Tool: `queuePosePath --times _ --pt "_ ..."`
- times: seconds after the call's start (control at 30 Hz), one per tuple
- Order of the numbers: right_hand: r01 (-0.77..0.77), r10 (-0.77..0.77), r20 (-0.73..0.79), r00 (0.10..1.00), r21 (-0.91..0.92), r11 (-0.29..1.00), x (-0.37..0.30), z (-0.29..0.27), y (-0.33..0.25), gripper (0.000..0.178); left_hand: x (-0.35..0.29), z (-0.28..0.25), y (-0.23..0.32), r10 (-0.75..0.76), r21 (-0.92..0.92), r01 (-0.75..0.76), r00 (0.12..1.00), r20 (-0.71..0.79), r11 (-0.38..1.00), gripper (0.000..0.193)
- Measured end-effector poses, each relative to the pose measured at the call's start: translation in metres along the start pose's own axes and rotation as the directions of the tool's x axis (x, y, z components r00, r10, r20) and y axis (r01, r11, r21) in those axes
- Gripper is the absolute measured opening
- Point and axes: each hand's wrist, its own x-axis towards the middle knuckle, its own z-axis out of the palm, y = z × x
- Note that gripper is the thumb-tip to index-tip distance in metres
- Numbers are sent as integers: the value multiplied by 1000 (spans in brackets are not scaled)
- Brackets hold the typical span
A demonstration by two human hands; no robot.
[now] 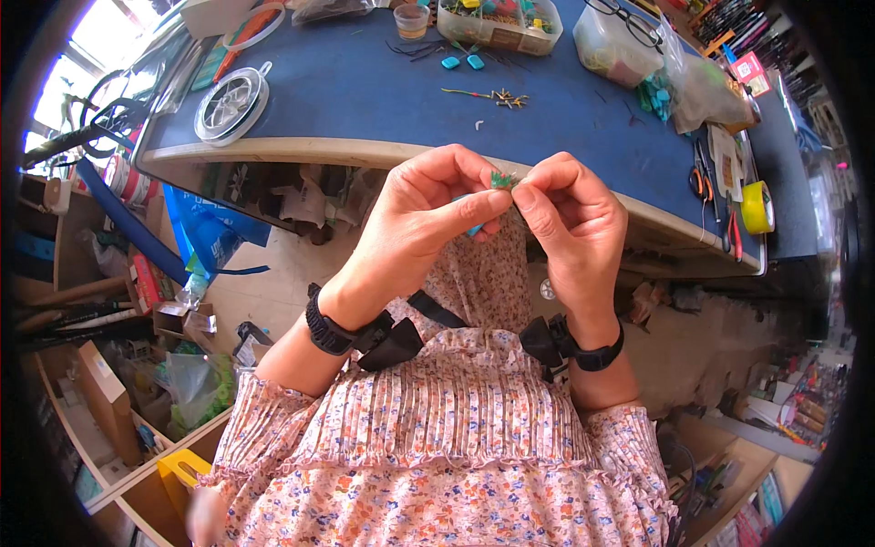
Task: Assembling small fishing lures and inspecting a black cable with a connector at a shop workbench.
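Before my body, at the table's front edge, both hands meet over a small green tuft of thread (500,180). My left hand (428,201) pinches it between thumb and forefinger, and a light blue piece (472,202) shows under those fingers. Thumb and forefinger of my right hand (574,205) are pressed together at the tuft's right side, on thin strands too fine to make out. Farther back on the blue table lie two blue pieces (463,63) with green threads, and a green-and-red cord with a yellowish cluster (509,98).
A white line spool (231,107) lies at the table's left. A compartment box (515,38), small cup (412,22), tub (615,50) and eyeglasses (629,20) stand at the back. Orange-handled scissors (701,182) and a yellow tape roll (756,208) lie right.
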Motion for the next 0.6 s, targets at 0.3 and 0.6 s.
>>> queuePosePath --times 0.3,0.6 --pt "67 -70 -31 997 -77 995 -5 1 4 8 -1 -1 -1 -117 -246 118 993 17 962 5" --pt "306 -336 -46 941 -314 899 -7 2 -5 11 -3 -2 -4 -132 -255 134 991 23 958 6"
